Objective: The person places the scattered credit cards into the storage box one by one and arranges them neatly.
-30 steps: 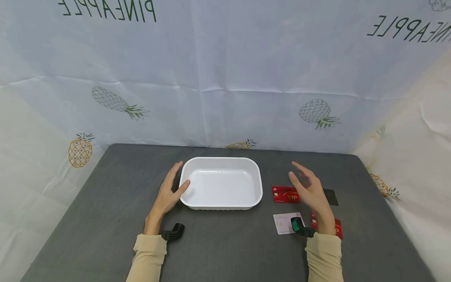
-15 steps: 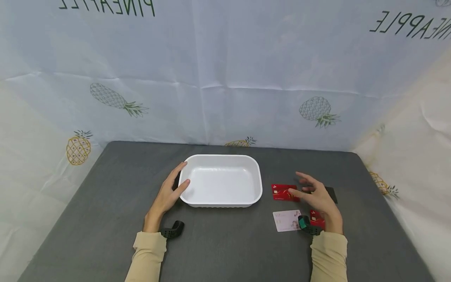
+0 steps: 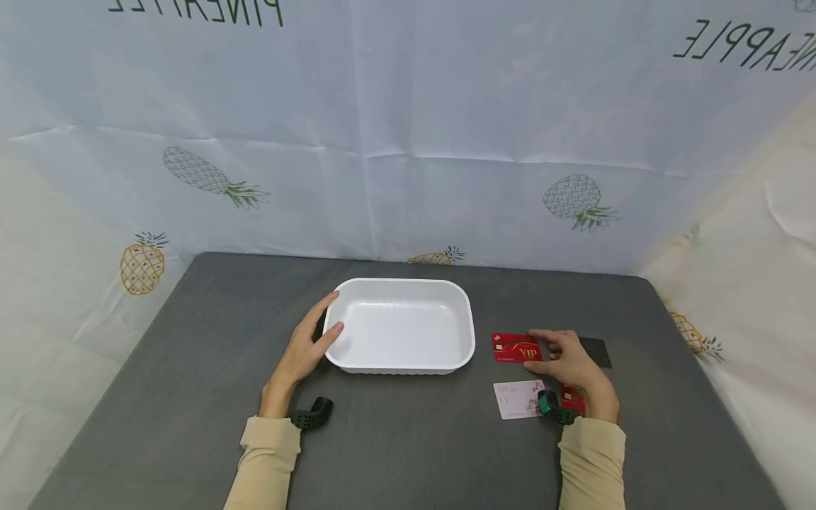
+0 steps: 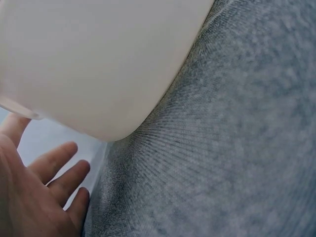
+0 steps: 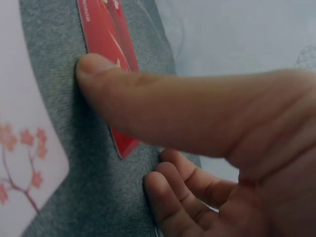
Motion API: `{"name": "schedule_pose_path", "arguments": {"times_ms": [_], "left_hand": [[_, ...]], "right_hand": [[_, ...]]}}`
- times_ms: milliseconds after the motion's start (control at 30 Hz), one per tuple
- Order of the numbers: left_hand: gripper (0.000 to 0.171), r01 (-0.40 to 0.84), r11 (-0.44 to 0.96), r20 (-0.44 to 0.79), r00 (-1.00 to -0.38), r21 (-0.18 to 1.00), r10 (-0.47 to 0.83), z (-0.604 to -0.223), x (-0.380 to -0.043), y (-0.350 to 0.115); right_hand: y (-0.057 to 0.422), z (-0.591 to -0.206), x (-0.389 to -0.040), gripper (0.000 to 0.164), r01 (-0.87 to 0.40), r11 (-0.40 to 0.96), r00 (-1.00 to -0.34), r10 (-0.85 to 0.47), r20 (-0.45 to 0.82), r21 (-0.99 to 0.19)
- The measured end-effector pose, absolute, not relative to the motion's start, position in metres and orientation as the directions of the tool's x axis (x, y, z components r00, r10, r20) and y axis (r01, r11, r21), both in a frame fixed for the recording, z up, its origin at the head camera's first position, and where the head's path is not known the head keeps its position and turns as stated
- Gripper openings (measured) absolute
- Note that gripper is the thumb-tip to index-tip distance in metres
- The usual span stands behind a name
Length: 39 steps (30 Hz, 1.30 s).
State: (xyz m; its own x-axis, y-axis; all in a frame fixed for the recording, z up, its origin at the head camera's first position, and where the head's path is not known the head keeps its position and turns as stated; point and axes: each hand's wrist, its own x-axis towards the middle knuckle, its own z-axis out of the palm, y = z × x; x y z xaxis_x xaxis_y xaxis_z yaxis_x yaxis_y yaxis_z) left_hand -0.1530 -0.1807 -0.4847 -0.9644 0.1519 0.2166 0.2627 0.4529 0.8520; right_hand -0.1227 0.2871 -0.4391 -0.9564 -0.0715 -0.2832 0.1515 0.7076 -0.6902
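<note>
A white rectangular tray (image 3: 401, 368) sits mid-table. My left hand (image 3: 306, 354) rests at its left end, thumb over the rim, index finger at the far-left corner. In the left wrist view, the other fingers (image 4: 64, 182) spread loosely beside the tray wall (image 4: 98, 64). My right hand (image 3: 574, 365) pinches a red VIP card (image 3: 510, 347) across its width, thumb at the near edge and index finger at the far edge. The right wrist view shows the thumb (image 5: 148, 103) across the card (image 5: 106, 29), which lies flat; the index fingertip is hidden there.
A pale flowered card (image 3: 518, 400) lies nearer me. Another red card (image 3: 571, 398) is partly under the right wrist, and a black card (image 3: 597, 352) lies beyond the hand. A pineapple-print cloth (image 3: 408, 198) hangs behind the grey table (image 3: 408, 446).
My right hand has come down, and its thumb and index finger have closed onto the red card's edges. The left hand stays at the tray, which has not visibly moved.
</note>
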Motion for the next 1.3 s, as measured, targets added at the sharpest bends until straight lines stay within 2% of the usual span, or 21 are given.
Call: {"name": "schedule_pose_path", "arguments": {"times_ms": [333,567,800,1000,1167,1300], "left_hand": [[0.061,0.267,0.455,0.227,-0.964,0.849,0.141,-0.4851,-0.1532,-0.1794],[0.061,0.265,0.461,0.227,-0.964,0.847,0.137,-0.4854,-0.1524,-0.1793],[0.062,0.258,0.464,0.218,-0.966,0.848,0.138,-0.4846,-0.1529,-0.1780],[0.062,0.256,0.457,0.217,-0.966,0.852,0.138,-0.4846,-0.1527,-0.1782],[0.063,0.256,0.455,0.217,-0.966,0.853,0.138,-0.4844,-0.1526,-0.1783],[0.063,0.256,0.455,0.216,-0.966,0.853,0.140,-0.4846,-0.1530,-0.1784]], "right_hand": [[0.2880,-0.4380,-0.1243,0.063,0.169,0.710,-0.951,-0.066,-0.304,-0.684],[0.2890,-0.4416,-0.1242,0.057,0.099,0.670,-0.967,-0.109,-0.230,-0.735],[0.2875,-0.4395,-0.1232,0.056,0.061,0.674,-0.974,-0.122,-0.191,-0.737],[0.2863,-0.4384,-0.1254,0.062,0.014,0.677,-0.970,-0.168,-0.174,-0.736],[0.2855,-0.4376,-0.1267,0.072,-0.013,0.731,-0.970,-0.176,-0.170,-0.682],[0.2852,-0.4361,-0.1265,0.073,-0.052,0.769,-0.970,-0.190,-0.150,-0.637]]}}
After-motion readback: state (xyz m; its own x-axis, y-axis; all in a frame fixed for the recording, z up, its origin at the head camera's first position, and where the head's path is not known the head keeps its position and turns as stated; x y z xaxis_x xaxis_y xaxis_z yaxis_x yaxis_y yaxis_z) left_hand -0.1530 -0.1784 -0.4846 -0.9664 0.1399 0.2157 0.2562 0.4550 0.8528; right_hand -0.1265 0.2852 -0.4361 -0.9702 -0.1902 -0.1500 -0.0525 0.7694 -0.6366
